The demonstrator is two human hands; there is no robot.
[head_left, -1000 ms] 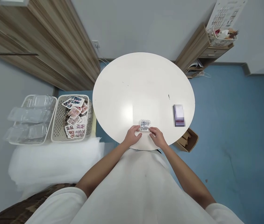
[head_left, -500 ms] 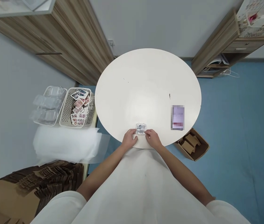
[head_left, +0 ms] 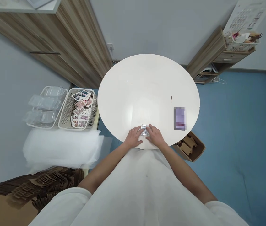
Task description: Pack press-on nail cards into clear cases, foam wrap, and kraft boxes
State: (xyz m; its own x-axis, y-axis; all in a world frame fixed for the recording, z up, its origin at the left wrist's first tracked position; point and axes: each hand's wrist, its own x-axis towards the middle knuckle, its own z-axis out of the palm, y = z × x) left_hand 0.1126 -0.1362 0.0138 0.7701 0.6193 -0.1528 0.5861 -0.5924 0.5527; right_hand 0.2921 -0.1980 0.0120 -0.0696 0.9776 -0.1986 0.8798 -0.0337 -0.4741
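A small clear plastic box (head_left: 144,132) lies on the white round table (head_left: 147,81), near the edge closest to me. Something patterned with dark and silvery bits shows through it. My left hand (head_left: 133,137) rests its fingertips on the box's left side, with the thumb spread away below it. From the other side, the fingers of my right hand (head_left: 155,135) lie over the right part of the box, its thumb by the lower edge. Neither hand wraps around the box, and the fingers cover parts of its top.
A purple blurred item (head_left: 180,118) lies at the table's right. To the left stand a basket of nail cards (head_left: 63,116) and a basket of clear plastic cases (head_left: 58,119), above white sheets (head_left: 62,147) and stacked brown cardboard (head_left: 50,185). An open carton (head_left: 198,147) sits on the floor.
Both hands have shifted inward and now reach over the top of the plastic box, where before they were at its sides. The camera view has shifted slightly.
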